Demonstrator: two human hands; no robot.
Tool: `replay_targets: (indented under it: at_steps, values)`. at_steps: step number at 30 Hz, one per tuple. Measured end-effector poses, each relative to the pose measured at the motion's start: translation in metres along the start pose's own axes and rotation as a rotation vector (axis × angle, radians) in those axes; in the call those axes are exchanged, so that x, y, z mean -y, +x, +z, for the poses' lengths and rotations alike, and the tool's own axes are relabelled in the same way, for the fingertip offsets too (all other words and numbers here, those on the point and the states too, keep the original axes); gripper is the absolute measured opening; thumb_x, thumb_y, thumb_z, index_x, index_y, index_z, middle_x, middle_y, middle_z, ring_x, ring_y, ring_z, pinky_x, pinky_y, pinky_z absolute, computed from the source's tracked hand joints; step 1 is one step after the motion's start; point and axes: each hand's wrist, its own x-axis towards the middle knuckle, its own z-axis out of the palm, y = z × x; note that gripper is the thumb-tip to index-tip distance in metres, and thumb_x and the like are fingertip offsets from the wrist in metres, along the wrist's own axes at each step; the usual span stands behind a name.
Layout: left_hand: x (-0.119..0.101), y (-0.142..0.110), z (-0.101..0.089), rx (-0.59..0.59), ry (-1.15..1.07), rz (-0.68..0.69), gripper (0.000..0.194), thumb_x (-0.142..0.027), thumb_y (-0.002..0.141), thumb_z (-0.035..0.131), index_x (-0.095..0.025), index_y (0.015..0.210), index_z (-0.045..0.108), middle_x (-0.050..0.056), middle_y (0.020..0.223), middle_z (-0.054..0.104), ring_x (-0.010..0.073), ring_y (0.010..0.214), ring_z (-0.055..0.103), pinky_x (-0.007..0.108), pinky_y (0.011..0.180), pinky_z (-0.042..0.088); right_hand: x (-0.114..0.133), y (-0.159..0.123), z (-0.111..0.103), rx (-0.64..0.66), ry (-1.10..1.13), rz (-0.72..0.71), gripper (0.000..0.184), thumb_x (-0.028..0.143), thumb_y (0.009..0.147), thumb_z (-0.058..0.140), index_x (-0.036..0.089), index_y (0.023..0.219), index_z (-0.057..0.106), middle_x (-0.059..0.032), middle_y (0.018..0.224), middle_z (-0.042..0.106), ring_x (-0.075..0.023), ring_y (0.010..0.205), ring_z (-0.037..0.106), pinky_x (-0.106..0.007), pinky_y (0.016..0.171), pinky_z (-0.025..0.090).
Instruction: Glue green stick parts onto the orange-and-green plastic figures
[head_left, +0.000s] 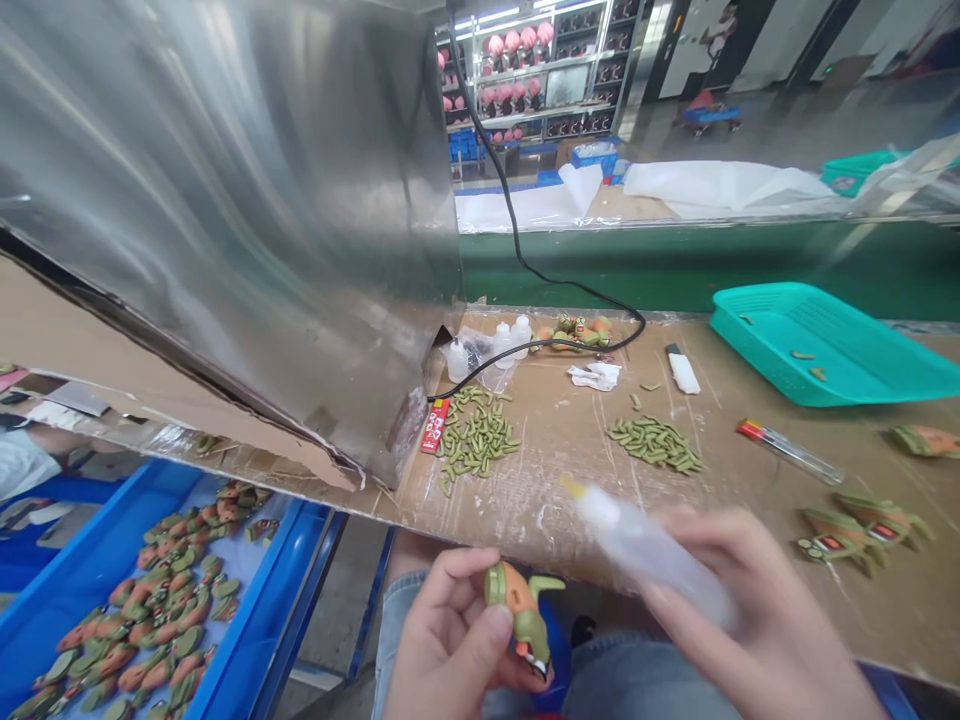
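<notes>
Between the thumb and fingers of my left hand is a small green and orange toy figure, held over my lap just off the table's front edge. One thin green limb sticks out from its side. My right hand is wrapped round a translucent squeeze bottle, blurred by motion. Its yellow-tipped nozzle points up and left, apart from the figure. Beyond my hands lie two piles of small green pieces, a left pile and a right pile.
A blue tray full of similar figures stands at lower left. A big metal housing rises on the left. A black cable loops over the table. Right are a teal basket and several figures. White bottles stand behind.
</notes>
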Motion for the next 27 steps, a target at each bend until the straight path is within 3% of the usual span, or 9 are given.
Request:
replay_targets:
  at_steps: [2,5,8,11,13,16,21,27]
  values:
    - [0.002,0.001,-0.001,-0.028,0.009,-0.003,0.029,-0.028,0.058,0.082,-0.021,0.083,0.069,0.001,0.073,0.074,0.0122,0.051,0.064,0.028,0.045,0.058,-0.016,0.029,0.015,0.011,-0.04,-0.015,0.029,0.038,0.077,0.06,0.025,0.099,0.045,-0.0061,0.098,0.062,-0.025,0.089,0.062,-0.036,0.073,0.049]
    - [0.003,0.001,-0.005,-0.022,0.003,-0.008,0.03,-0.028,0.056,0.083,-0.021,0.082,0.069,0.001,0.072,0.073,0.0123,0.051,0.064,0.028,0.044,0.058,-0.04,0.061,0.035,-0.007,-0.074,-0.04,0.033,0.032,0.079,0.058,0.024,0.107,0.042,-0.0072,0.103,0.064,-0.0257,0.09,0.062,-0.039,0.076,0.048]
    - [0.001,0.0,-0.011,-0.049,-0.009,0.024,0.032,-0.029,0.056,0.083,-0.021,0.084,0.069,0.001,0.071,0.073,0.0127,0.05,0.064,0.028,0.043,0.058,-0.044,0.063,0.04,-0.135,-0.138,-0.094,0.038,0.032,0.083,0.057,0.019,0.113,0.04,-0.0152,0.114,0.056,-0.0294,0.099,0.057,-0.044,0.079,0.046]
    - [-0.002,0.002,-0.016,-0.105,-0.017,0.07,0.03,-0.028,0.057,0.082,-0.02,0.083,0.07,0.001,0.068,0.073,0.0123,0.048,0.063,0.027,0.042,0.058,-0.026,0.048,0.041,-0.213,-0.216,-0.221,0.033,0.025,0.087,0.054,0.016,0.116,0.041,-0.0183,0.116,0.048,-0.0306,0.105,0.049,-0.047,0.084,0.041]
    - [-0.002,0.003,-0.017,-0.13,-0.025,0.084,0.029,-0.027,0.058,0.082,-0.02,0.083,0.069,0.001,0.067,0.073,0.0123,0.047,0.063,0.026,0.041,0.057,-0.012,0.044,0.051,-0.067,-0.242,-0.364,0.016,0.019,0.089,0.05,0.02,0.105,0.051,-0.0104,0.104,0.056,-0.0253,0.097,0.052,-0.042,0.085,0.042]
    - [-0.001,0.004,-0.016,-0.118,-0.038,0.082,0.03,-0.027,0.057,0.082,-0.02,0.083,0.069,0.001,0.069,0.073,0.013,0.048,0.063,0.027,0.04,0.057,-0.005,0.054,0.08,0.153,-0.271,-0.497,0.014,0.016,0.091,0.046,0.021,0.095,0.058,-0.0047,0.093,0.06,-0.02,0.087,0.055,-0.035,0.079,0.046]
    - [0.0,0.003,-0.021,-0.106,-0.031,0.095,0.031,-0.028,0.058,0.082,-0.02,0.085,0.069,0.002,0.069,0.073,0.0124,0.047,0.063,0.027,0.041,0.057,-0.017,0.082,0.116,0.199,-0.345,-0.5,0.011,0.026,0.092,0.053,0.016,0.096,0.059,-0.0038,0.097,0.058,-0.0182,0.088,0.056,-0.037,0.076,0.048]
    - [-0.004,0.003,-0.024,-0.163,-0.036,0.115,0.029,-0.027,0.057,0.082,-0.02,0.082,0.069,0.001,0.068,0.073,0.0124,0.045,0.063,0.027,0.041,0.057,-0.015,0.08,0.107,0.22,-0.346,-0.447,0.011,0.024,0.092,0.053,0.015,0.086,0.057,-0.0015,0.088,0.058,-0.016,0.081,0.057,-0.033,0.073,0.048]
